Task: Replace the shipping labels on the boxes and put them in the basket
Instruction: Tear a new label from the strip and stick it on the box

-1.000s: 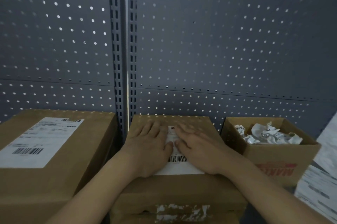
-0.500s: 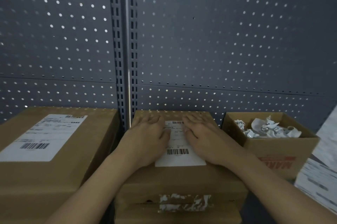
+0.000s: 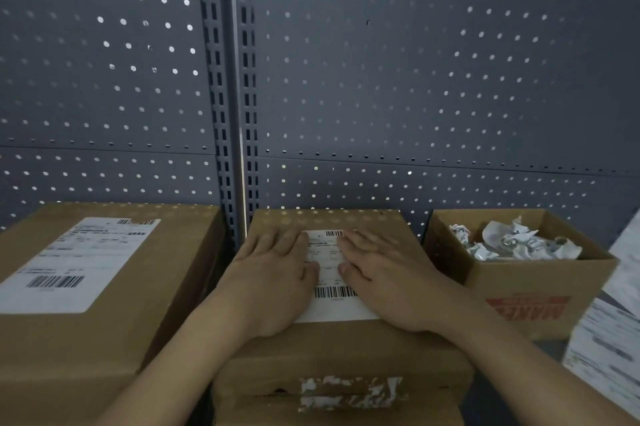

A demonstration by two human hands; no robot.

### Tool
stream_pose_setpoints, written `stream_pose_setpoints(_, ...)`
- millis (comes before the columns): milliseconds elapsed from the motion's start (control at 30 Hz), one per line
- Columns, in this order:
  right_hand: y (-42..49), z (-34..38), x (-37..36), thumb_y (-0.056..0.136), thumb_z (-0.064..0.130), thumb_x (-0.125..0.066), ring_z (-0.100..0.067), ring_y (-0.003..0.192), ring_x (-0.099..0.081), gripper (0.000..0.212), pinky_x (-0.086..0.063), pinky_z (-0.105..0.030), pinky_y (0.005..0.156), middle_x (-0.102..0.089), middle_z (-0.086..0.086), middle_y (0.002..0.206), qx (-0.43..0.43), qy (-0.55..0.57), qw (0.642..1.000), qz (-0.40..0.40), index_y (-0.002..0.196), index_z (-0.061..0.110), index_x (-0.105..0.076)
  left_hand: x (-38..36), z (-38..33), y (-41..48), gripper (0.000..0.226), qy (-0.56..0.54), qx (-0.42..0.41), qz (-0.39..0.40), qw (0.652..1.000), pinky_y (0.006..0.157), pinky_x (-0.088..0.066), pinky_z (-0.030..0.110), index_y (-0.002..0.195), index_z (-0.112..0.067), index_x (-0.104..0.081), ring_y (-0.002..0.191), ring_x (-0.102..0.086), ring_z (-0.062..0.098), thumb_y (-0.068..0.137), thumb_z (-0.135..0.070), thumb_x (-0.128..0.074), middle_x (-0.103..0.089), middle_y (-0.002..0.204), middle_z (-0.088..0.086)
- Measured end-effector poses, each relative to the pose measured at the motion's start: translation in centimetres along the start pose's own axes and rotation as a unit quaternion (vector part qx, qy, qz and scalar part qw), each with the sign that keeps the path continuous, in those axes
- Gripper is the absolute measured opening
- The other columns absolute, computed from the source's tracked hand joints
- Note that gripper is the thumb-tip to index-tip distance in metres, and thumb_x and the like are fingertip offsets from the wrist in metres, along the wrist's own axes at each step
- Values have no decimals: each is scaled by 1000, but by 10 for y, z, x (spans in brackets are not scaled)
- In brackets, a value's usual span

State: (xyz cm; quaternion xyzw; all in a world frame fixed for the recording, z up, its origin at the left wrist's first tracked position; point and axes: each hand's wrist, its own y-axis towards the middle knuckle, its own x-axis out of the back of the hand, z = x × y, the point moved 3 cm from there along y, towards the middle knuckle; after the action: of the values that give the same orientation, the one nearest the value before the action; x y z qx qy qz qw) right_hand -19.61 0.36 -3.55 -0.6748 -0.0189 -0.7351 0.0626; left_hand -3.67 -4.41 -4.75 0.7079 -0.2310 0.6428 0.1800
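Head view, hands: left hand (image 3: 273, 273) and right hand (image 3: 391, 280) lie flat, fingers straight, palms down, gripping nothing.
Change: a second ago they nearly met mid-label; now they've slid apart, baring more print.
Label: white paper shipping label (image 3: 330, 269) lies on top of the middle brown cardboard box (image 3: 346, 349), pressed at both sides.
Meaning: sticking looks nearly done; the basket, out of sight, comes next.
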Motion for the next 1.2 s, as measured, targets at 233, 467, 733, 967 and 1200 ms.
stream_pose_setpoints(233,-7,4,8,105,44,-24,-8,149,-4,56,-1,-23,116,-8,7,163,14,52,996,-66,156,21,-17,9,-5,-6,59,-57,-21,-66,996,122,2,36,156,-25,-7,150,3,12,103,-46,-23,-4,163,-10)
stream_pose_setpoints(467,-2,3,3,106,42,-20,-13,150,-4,54,-2,-30,120,-6,3,164,33,-19,999,-13,156,20,-16,2,-6,-5,60,-13,-18,10,1000,121,8,37,156,-28,1,149,12,9,103,-50,-15,7,163,-11)
stream_pose_setpoints(733,-4,5,0,105,41,-18,-17,150,-8,50,-8,-37,122,-10,1,164,38,-18,999,-24,154,33,-19,1,-5,-3,61,-18,-29,9,999,122,5,40,157,-26,0,149,11,13,103,-51,-16,5,163,-9)
stream_pose_setpoints(967,-16,4,14,104,41,-33,-15,149,-10,52,-16,-36,119,-12,7,163,25,88,993,-70,154,35,-20,12,-4,-13,64,-80,-25,-25,996,121,5,33,156,-26,-7,149,8,11,102,-52,-26,0,163,-8)
stream_pose_setpoints(1200,-44,-55,20,96,42,-51,-13,114,-54,47,-48,-34,96,-55,6,133,-138,280,924,-222,139,26,-42,22,18,-45,74,-276,111,-108,949,119,-16,35,156,-27,-8,150,-8,16,97,-47,-48,-9,161,-9)
